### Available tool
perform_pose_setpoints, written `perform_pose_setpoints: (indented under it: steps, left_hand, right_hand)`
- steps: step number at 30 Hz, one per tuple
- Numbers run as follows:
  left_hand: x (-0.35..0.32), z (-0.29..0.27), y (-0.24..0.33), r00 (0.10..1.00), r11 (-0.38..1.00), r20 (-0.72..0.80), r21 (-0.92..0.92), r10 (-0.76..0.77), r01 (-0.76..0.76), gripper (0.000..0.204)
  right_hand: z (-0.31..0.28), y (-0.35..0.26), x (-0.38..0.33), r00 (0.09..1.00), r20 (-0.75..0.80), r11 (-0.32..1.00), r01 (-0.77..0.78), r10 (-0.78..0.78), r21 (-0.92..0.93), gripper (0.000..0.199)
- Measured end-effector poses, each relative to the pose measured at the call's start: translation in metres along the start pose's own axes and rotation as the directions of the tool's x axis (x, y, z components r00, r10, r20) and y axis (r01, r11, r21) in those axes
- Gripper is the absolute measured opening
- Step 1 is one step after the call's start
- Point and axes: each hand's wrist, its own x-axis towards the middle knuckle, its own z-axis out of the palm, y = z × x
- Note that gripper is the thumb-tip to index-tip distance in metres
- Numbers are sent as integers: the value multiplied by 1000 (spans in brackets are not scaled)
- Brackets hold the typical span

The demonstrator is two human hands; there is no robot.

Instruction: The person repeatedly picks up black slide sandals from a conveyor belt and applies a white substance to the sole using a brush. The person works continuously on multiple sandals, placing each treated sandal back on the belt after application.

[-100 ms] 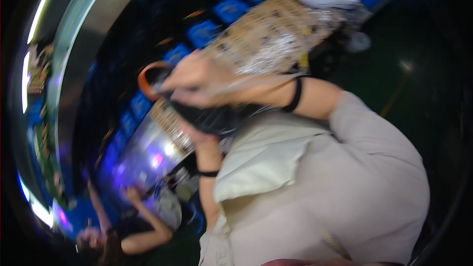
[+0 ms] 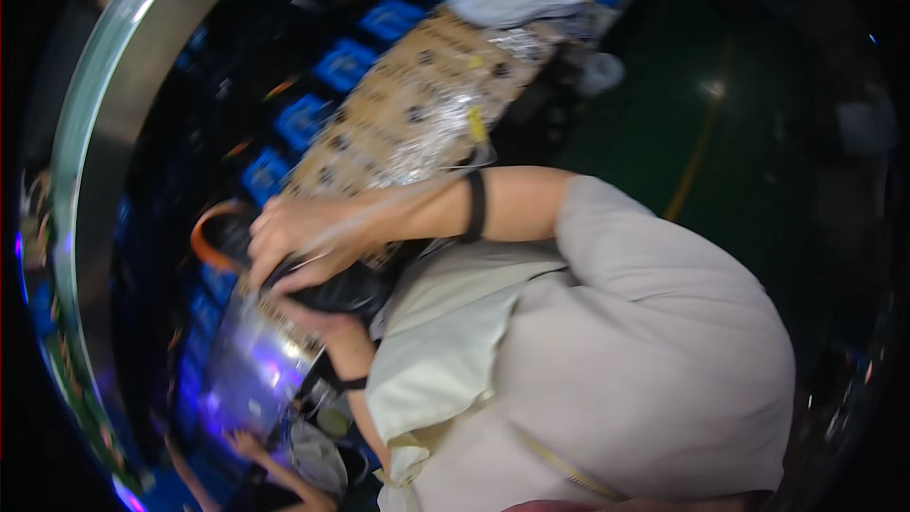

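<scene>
Work seen from the head camera is two-handed: the right hand [image 2: 305, 235] has its fingers bent and closed on the upper edge of a dark item [image 2: 351, 290], while the left hand [image 2: 318, 320] sits beneath it, its grip too hidden to tell. The dark item lies between the hands, before the pale apron [image 2: 436, 360]; an orange band [image 2: 201, 239] curves just beyond the right fingers, though blur leaves it unsure whether the two are joined. The step in hand looks like working that edge while the left hand steadies, so the next move seems to call for firm support below and fingertips free of the clear strip [image 2: 417, 192] along the right forearm [image 2: 431, 216]. Blue holders [image 2: 343, 64] line the far edge of the brown-covered counter [image 2: 393, 104], and a co-worker's hand [image 2: 245, 443] limits leftward reach; elbow room lies toward the green floor [image 2: 626, 161]
</scene>
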Motion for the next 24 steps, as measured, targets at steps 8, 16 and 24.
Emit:
perform_pose_setpoints:
  steps: [8,16,24]
  left_hand:
    - [59,-25,28,820,577,560,-710,115,403,62]
    - [55,-28,55,981,895,179,-421,-74,144,67]
    - [70,-20,82,907,600,399,-762,134,246,73]
  right_hand:
    - [19,-25,3,997,1,997,-77,77,-12,22]
    - [19,-30,-6,996,-45,994,-81,78,-67,22]
    - [2,-57,8,979,189,997,-81,82,-11,23]
